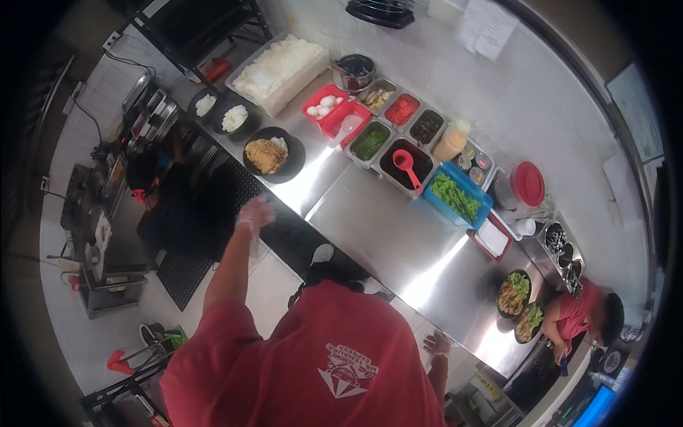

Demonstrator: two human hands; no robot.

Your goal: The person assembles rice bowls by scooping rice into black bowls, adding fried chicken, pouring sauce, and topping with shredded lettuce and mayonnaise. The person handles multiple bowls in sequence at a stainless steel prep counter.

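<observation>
My left hand [255, 213], in a clear plastic glove, is held out beside the counter's near edge. Its fingers look loosely apart and it holds nothing I can see. Closest to it is a black bowl [294, 165] of rice topped with golden-brown food [265, 156]. My right hand [437, 344], also in a clear glove, hangs low by the steel counter [370, 213], fingers spread and nothing in them. Farther right on the counter sit two dark bowls with lettuce [519, 285] and browned food [526, 328]. Two black bowls of white rice [235, 119] stand at the far left.
Along the wall stand a large rice tub [321, 65], red baskets with eggs [325, 103], steel topping pans, a red ladle [404, 162], a sauce bottle [452, 139] and a blue lettuce bin [435, 197]. One co-worker [178, 206] is at left, another [575, 315] at the right end.
</observation>
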